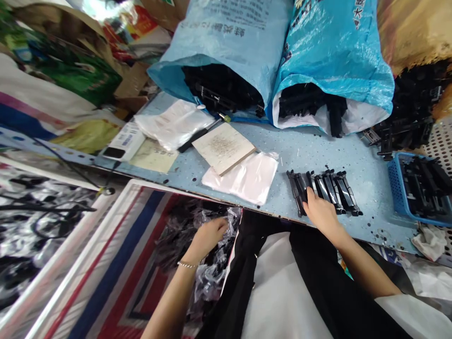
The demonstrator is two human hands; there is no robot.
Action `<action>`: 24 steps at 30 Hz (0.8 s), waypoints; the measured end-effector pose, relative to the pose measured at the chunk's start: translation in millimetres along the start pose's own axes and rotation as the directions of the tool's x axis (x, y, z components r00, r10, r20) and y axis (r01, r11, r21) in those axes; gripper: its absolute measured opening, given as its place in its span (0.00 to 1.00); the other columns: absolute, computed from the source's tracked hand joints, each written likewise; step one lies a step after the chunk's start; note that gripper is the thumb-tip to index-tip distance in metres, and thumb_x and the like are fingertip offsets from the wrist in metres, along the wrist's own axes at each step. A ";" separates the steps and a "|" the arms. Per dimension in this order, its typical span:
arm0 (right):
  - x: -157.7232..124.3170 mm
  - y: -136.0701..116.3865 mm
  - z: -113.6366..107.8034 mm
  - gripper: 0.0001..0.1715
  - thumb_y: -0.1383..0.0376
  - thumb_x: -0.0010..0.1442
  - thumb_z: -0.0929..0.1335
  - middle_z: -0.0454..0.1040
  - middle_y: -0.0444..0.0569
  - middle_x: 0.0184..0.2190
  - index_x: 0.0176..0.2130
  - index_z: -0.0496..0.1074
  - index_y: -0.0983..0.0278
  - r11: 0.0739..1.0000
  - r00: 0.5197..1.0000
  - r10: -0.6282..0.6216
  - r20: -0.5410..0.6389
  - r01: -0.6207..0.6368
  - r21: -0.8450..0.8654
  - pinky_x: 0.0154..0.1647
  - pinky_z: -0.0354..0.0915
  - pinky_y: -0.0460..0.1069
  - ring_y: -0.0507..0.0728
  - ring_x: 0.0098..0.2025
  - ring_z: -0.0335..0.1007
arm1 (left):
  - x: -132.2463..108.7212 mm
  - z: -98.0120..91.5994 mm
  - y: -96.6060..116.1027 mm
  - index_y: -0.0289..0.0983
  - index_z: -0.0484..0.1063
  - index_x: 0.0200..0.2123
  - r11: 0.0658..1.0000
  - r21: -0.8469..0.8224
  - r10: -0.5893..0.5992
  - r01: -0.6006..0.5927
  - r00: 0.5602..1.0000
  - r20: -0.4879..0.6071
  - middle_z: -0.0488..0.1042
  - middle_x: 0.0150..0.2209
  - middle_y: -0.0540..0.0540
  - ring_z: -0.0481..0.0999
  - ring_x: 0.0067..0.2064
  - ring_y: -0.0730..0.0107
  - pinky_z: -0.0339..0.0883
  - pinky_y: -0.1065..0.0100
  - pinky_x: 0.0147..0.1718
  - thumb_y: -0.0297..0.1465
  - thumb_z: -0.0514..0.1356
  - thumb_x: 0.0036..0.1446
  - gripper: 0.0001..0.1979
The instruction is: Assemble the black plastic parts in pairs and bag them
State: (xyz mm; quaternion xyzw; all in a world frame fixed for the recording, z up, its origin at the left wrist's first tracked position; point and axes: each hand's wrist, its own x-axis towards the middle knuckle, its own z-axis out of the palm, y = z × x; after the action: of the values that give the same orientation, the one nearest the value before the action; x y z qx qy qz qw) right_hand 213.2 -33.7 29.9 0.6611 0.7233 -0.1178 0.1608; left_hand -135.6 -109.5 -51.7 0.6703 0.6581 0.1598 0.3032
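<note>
Head view. Right hand (322, 213) at the front of the blue speckled counter (314, 148), its fingertips on the left portion of a row of slim black parts (331, 188). Grip there narrow-looking, but cannot tell whether it has closed on a part or merely touches. The row lies near the counter's front edge, pieces side by side, slightly slanted.

Left hand (208, 235) below the counter edge, over a bin with a striped lining (106, 268); beaded bracelet (188, 265) at the wrist. Fingers curled, clear-wrapped black pieces (212, 275) beneath and beside them. Cannot tell whether this grip has hold of anything.

Left of the row: a pile of clear plastic bags (243, 181), a square board (224, 147) overlapping its back edge. Farther left, a second bag pile (173, 123) beside a white box (125, 141).

At the back, two blue sacks on their sides, left sack (226, 42) and right sack (335, 47), mouths facing the person, black pieces inside both. Right end: blue basket (396, 188) of black parts, a loose black heap (409, 110) behind it.
</note>
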 end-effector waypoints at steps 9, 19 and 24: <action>15.0 24.5 17.0 0.24 0.58 0.64 0.66 0.79 0.51 0.42 0.58 0.68 0.60 0.465 0.999 -0.028 0.028 -0.011 0.885 0.33 0.70 0.51 0.57 0.33 0.76 | 129.8 7.3 119.1 0.35 0.74 0.35 0.971 0.174 0.182 -0.161 0.976 -0.115 0.77 0.39 0.35 0.77 0.45 0.51 0.71 0.57 0.44 0.29 0.59 0.64 0.06; 51.7 -34.8 -4.3 0.21 0.54 0.46 0.79 0.74 0.41 0.28 0.27 0.68 0.59 -0.527 0.987 -0.134 -0.092 0.008 0.850 0.44 0.73 0.56 0.55 0.33 0.74 | 137.7 -18.0 89.6 0.37 0.74 0.25 0.870 -0.486 -0.031 0.085 0.993 0.118 0.70 0.21 0.52 0.64 0.24 0.73 0.56 0.70 0.25 0.42 0.63 0.52 0.14; 70.6 -65.5 -20.7 0.18 0.54 0.52 0.76 0.77 0.44 0.35 0.29 0.66 0.58 -0.553 0.990 -0.139 -0.022 -0.059 0.831 0.52 0.72 0.61 0.54 0.35 0.72 | 142.2 -17.2 91.0 0.37 0.75 0.28 0.860 -0.503 -0.052 0.088 0.995 0.085 0.73 0.24 0.51 0.67 0.26 0.72 0.59 0.70 0.26 0.36 0.63 0.47 0.08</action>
State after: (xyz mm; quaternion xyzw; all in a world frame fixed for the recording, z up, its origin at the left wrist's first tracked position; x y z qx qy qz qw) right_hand 141.3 32.7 18.7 0.4146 0.2547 -0.7360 -0.4707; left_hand -62.9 37.7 -8.7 0.5480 0.6062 0.2928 0.4964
